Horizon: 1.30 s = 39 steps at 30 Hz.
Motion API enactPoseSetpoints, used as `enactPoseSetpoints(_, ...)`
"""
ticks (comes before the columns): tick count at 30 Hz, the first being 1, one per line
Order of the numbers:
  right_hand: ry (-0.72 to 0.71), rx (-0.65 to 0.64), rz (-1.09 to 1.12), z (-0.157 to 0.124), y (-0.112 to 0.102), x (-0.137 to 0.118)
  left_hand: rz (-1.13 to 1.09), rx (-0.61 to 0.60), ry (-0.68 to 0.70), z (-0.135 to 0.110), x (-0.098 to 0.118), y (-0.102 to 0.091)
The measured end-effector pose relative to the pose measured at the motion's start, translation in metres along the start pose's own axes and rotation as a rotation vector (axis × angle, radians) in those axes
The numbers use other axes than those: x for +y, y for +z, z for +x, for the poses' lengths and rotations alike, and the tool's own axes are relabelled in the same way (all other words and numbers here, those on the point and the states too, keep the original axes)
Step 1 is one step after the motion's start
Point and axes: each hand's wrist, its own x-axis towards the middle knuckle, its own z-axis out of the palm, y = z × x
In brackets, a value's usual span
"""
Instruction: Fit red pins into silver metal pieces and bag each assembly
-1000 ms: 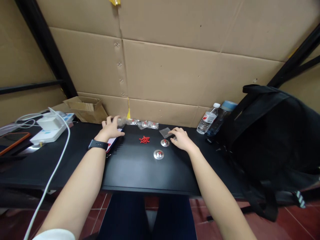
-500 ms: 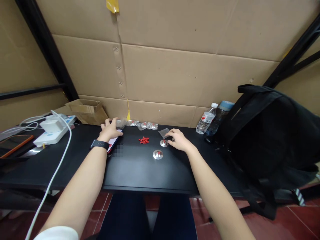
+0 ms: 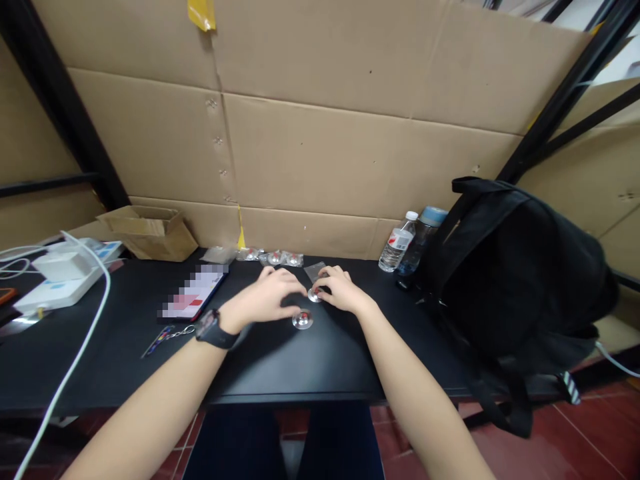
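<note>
My left hand [image 3: 270, 297] hovers over the desk with its fingers spread and nothing in them. Its thumb is just above a small domed metal disc with a red centre [image 3: 303, 320], which lies flat. Beside it, my right hand [image 3: 344, 291] has curved fingers apart at the edge of a second such metal disc [image 3: 315, 295], partly covered by the fingertips. Whether they touch it is hard to tell. A clear plastic bag [image 3: 313, 270] lies just behind that hand. The pile of red pieces is hidden by my left hand.
Several bagged discs [image 3: 275, 258] lie along the cardboard wall [image 3: 320, 160]. Left are a phone [image 3: 197, 293], a keychain [image 3: 163, 339], a paper bag [image 3: 150, 237] and a power strip [image 3: 65, 287]. Right stand a water bottle [image 3: 397, 247], a blue-capped bottle [image 3: 423, 237] and a black backpack [image 3: 520, 287].
My left hand has left the phone and moved right, over the red pieces towards the discs. My right hand stays by the far disc. The whole view has shifted slightly.
</note>
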Motion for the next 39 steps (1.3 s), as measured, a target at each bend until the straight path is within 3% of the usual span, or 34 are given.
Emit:
enactPoseSetpoints(2, -0.001, 0.004, -0.011, 0.000, -0.001, 0.000, 0.044, -0.054, 0.074, 0.006, 0.020, 0.015)
enactPoseSetpoints(5, -0.014, -0.009, -0.016, 0.000, -0.002, -0.001, 0.114, -0.066, 0.108, 0.008, 0.029, 0.026)
enactPoseSetpoints(13, 0.001, 0.010, -0.064, 0.001, -0.003, -0.003, 0.209, 0.001, 0.031, 0.005, 0.019, 0.026)
enactPoseSetpoints(19, 0.001, 0.033, -0.093, 0.002, 0.002, -0.007, 0.096, 0.032, -0.024, 0.004, 0.017, 0.031)
enactPoseSetpoints(22, 0.000, 0.054, -0.073, 0.002, 0.002, -0.007, 0.068, 0.046, -0.125, 0.005, 0.009, 0.030)
enactPoseSetpoints(26, -0.001, 0.146, 0.076, 0.002, -0.007, -0.010, 0.058, 0.147, -0.310, 0.007, -0.007, 0.028)
enactPoseSetpoints(33, 0.027, 0.519, 0.409, 0.007, -0.013, -0.026, -0.134, 0.369, -0.478, 0.013, -0.015, 0.031)
enactPoseSetpoints(36, 0.049, 0.551, 0.580, 0.010, -0.006, -0.035, -0.242, 0.428, -0.462, 0.015, -0.011, 0.034)
enactPoseSetpoints(39, 0.029, 0.482, 0.840, 0.013, 0.003, -0.041, -0.263, 0.443, -0.453, 0.017, -0.006, 0.036)
